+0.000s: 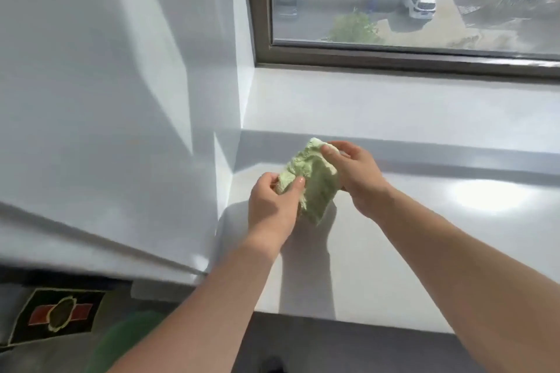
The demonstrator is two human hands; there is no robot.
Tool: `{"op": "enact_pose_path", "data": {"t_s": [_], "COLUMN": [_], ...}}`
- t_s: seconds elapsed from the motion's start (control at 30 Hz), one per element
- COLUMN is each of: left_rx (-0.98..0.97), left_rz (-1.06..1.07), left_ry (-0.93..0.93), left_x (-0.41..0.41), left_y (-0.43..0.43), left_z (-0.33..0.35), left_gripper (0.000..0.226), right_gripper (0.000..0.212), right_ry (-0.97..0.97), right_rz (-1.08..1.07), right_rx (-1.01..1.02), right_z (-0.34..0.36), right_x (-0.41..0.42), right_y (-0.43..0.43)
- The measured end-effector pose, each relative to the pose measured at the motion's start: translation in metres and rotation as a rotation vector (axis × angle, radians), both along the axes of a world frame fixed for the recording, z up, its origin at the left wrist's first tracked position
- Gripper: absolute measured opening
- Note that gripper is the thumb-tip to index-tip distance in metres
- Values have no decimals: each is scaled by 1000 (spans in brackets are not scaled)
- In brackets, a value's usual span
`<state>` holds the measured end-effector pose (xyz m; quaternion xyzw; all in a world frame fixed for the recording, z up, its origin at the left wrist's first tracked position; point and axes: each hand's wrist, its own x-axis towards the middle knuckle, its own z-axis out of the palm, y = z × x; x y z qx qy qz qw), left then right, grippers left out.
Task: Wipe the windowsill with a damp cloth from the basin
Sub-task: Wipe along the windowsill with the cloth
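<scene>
Green cloth (312, 179) gripped at both ends, left hand (272, 206) at near end, right hand (357, 179) at far end. Held bunched just above windowsill (394, 236), near its left corner. Long axis near-to-far; bare sill stretching rightward.

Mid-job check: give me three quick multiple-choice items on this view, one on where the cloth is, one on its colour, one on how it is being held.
1. Where is the cloth?
A. Above the windowsill, near its left corner
B. Hanging on the window frame
C. On the floor

2. What colour is the cloth?
A. Dark blue
B. Pale green
C. Red

3. How is the cloth held?
A. By the left hand alone
B. Lying loose, untouched
C. Bunched between both hands

Answers: 1 A, it shows over the white sill beside the side wall. 2 B, its folds are pale green. 3 C, the left hand and right hand each grip an end.
</scene>
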<state>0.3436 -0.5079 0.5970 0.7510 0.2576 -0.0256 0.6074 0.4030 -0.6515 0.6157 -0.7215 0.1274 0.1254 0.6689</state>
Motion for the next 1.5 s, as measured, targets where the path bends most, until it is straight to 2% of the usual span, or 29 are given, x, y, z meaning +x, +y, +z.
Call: {"op": "enact_pose_path", "data": {"t_s": [0.1, 0.2, 0.27, 0.37, 0.4, 0.47, 0.57, 0.67, 0.73, 0.83, 0.93, 1.07, 1.17, 1.3, 1.4, 1.5], "left_rx": [14, -21, 1, 32, 104, 391, 709, 846, 861, 977, 1049, 1146, 1112, 1053, 1034, 1040], "left_rz": [111, 183, 163, 21, -32, -72, -83, -227, -268, -366, -420, -396, -403, -369, -349, -342], "left_ry": [-58, -77, -92, -60, -54, -52, -84, -51, -17, 0, 10, -37, -35, -58, -60, -56], "left_x": [32, 70, 95, 118, 124, 128, 117, 115, 121, 136, 157, 166, 164, 163, 163, 165], "left_y": [-7, -14, -15, -13, -11, -5, 6, 12, 15, 19, 28, 32, 33, 31, 32, 35], "left_z": [-6, -6, -9, -14, -18, -24, -33, -44, -44, -43, -47, -55, -59, -55, -56, -56], "left_gripper": [32, 33, 27, 32, 34, 36, 46, 46, 47, 60, 79, 72, 72, 74, 77, 77], "right_gripper": [37, 30, 32, 38, 39, 42, 54, 65, 67, 67, 68, 69, 66, 66, 72, 78], "right_ry": [-45, -175, -228, -260, -287, -396, -405, -347, -392, -471, -464, -574, -632, -555, -431, -501], "right_rz": [19, 72, 119, 229, 273, 360, 536, 612, 632, 676, 682, 766, 825, 717, 678, 686], "right_rx": [-31, -126, -239, -504, -620, -783, -855, -995, -1065, -1105, -1149, -1184, -1177, -1278, -1305, -1283], "right_z": [-4, -8, -14, -19, -21, -22, -27, -39, -48, -55, -55, -58, -58, -55, -54, -59], "right_x": [37, 70, 91, 108, 111, 112, 113, 125, 137, 178, 240, 279, 281, 272, 270, 274], "right_y": [2, 7, 8, 7, 6, 7, 22, 39, 44, 48, 73, 105, 92, 66, 92, 113]}}
